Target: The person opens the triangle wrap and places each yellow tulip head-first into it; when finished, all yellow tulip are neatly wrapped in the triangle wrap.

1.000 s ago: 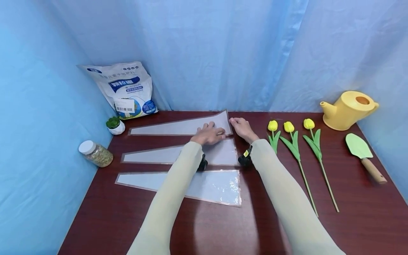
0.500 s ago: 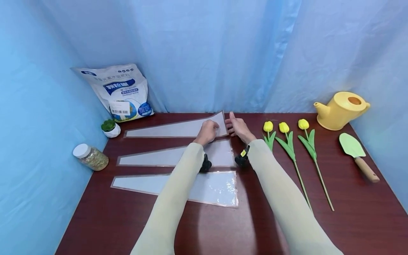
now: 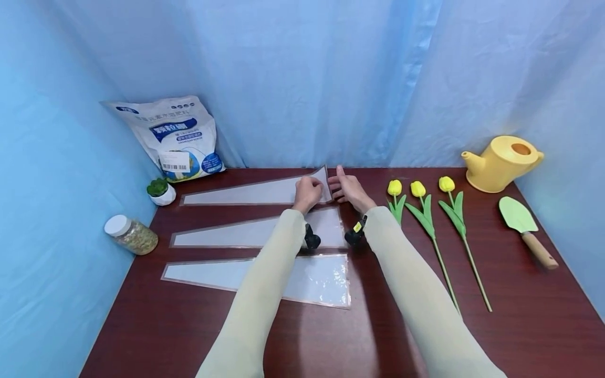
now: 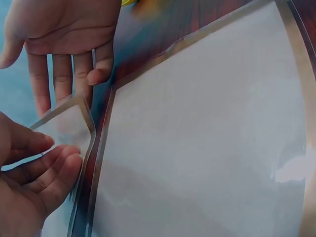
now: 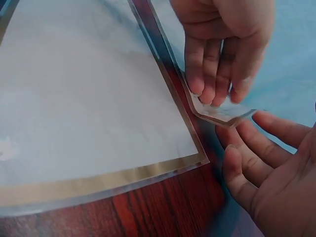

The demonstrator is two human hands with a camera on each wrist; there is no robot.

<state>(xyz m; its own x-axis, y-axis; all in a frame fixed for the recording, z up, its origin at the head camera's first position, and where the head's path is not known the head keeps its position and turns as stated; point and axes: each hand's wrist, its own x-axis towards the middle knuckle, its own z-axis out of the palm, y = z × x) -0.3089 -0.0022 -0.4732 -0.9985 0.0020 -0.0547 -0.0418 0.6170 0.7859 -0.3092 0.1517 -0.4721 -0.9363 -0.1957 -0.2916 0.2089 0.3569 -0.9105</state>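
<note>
Three long tapered white sheets with brown borders and a glossy clear covering lie one behind another on the table. At the wide right end of the far sheet [image 3: 250, 192], my left hand [image 3: 309, 194] pinches at the clear film with thumb and fingertips. That end bends up from the table. My right hand [image 3: 351, 190] has its palm turned inward, and its extended fingers [image 5: 252, 143] touch the raised edge from outside and below. The middle sheet [image 3: 227, 233] lies flat, close to both wrists. Partly covered by the left sleeve is the near sheet [image 3: 316, 281].
At the left stand a fertilizer bag [image 3: 181, 139], a small potted succulent [image 3: 160, 191] and a tilted jar of granules [image 3: 132, 234]. To the right lie three yellow tulips [image 3: 427, 215] and a green trowel [image 3: 524, 228], with a yellow watering can [image 3: 501, 163] behind. Blue curtains [image 3: 307, 79] enclose the table.
My left hand has gone from lying spread on the far sheet to pinching near its right end. The right hand has loosened from the edge, its fingers now extended there.
</note>
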